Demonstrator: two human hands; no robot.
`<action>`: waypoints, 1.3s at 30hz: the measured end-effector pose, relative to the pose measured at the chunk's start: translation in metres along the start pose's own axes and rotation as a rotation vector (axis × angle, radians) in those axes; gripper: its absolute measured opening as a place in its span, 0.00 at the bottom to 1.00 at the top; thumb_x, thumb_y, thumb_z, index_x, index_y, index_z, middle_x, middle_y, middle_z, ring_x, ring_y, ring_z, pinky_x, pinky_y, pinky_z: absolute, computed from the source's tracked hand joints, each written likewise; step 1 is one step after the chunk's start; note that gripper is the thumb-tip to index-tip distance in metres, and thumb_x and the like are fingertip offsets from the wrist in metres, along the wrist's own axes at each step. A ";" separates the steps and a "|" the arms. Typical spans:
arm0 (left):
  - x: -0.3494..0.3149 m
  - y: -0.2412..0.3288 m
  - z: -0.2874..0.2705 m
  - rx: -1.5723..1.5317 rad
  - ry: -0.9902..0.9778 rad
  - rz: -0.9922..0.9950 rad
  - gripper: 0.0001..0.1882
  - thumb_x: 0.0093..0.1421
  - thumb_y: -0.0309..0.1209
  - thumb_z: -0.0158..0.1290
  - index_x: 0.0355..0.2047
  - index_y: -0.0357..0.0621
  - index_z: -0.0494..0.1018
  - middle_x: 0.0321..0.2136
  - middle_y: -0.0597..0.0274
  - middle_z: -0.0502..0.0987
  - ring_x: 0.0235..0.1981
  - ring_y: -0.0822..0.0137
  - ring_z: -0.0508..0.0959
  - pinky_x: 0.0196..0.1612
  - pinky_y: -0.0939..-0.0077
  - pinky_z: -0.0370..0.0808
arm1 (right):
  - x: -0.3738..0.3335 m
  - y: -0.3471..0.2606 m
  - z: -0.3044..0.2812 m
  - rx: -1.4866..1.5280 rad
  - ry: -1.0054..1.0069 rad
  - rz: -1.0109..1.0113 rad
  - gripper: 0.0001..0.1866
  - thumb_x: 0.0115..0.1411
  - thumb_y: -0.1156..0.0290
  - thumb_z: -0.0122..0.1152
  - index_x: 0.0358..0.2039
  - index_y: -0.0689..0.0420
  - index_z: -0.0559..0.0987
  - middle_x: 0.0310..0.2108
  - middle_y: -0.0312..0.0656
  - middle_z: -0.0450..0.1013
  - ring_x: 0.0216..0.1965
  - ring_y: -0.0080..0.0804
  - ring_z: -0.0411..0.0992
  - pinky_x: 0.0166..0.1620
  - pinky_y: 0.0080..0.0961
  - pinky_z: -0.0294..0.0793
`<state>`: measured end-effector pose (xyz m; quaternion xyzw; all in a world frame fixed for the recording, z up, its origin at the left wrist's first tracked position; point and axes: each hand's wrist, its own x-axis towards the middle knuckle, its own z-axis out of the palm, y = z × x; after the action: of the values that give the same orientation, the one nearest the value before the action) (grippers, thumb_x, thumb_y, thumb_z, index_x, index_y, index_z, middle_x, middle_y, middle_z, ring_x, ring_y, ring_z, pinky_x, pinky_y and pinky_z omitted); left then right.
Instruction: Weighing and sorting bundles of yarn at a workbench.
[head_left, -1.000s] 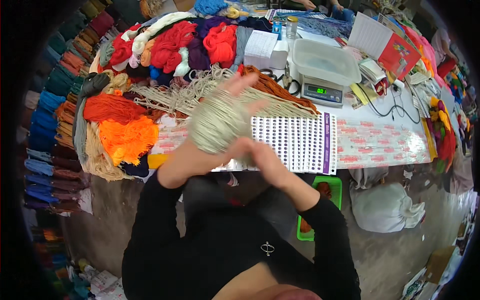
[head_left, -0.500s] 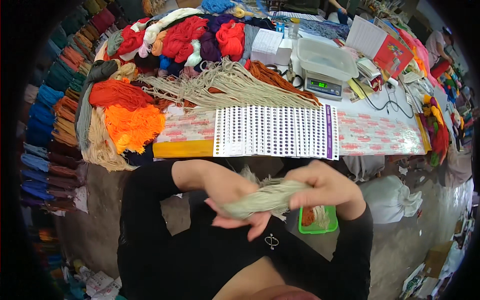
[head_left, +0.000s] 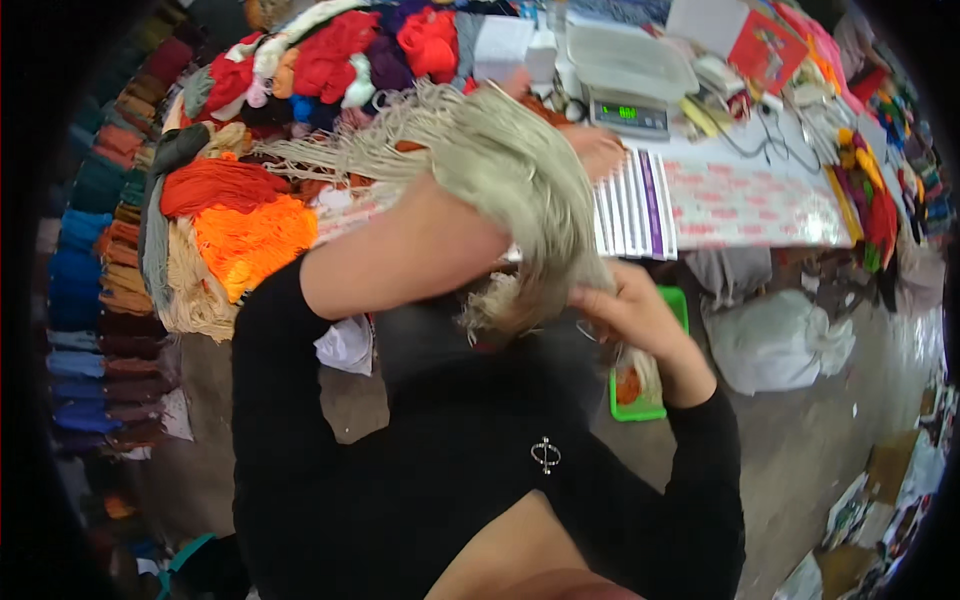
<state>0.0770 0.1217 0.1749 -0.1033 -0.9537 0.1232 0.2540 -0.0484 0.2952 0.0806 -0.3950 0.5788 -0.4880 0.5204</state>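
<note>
A pale grey-green skein of yarn hangs in a thick loop over my left hand, which is raised in front of the table. The strands pass between its thumb and parted fingers and cover most of the palm. Lower down, my right hand is closed at the hanging end of the skein, thumb against the strands. A thin curved line shows under its fingers, too small to name. Frayed, lighter yarn ends hang below my left forearm. Behind the skein, more beige yarn lies spread on the table.
A digital scale bears a clear plastic tub. Punched white cards line the table's front edge. Orange yarn and red yarn are heaped at left. Below right are a green basket and a white sack.
The twisted bundle of yarn has opened into a wide hanging loop. My left hand has gone up and forward over the table edge; my right hand has moved slightly down. The whole view has shifted.
</note>
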 end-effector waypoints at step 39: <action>0.124 0.104 0.111 -0.968 0.559 0.241 0.05 0.42 0.28 0.54 0.20 0.45 0.69 0.33 0.66 0.74 0.25 0.67 0.76 0.22 0.78 0.71 | -0.110 0.000 -0.104 -0.191 0.482 -0.275 0.30 0.43 0.62 0.64 0.46 0.65 0.69 0.35 0.36 0.71 0.36 0.19 0.68 0.40 0.17 0.66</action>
<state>-0.0707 0.2318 0.1084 -0.3447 -0.7794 -0.3318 0.4045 -0.1354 0.4177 0.1028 -0.3896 0.6702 -0.5769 0.2574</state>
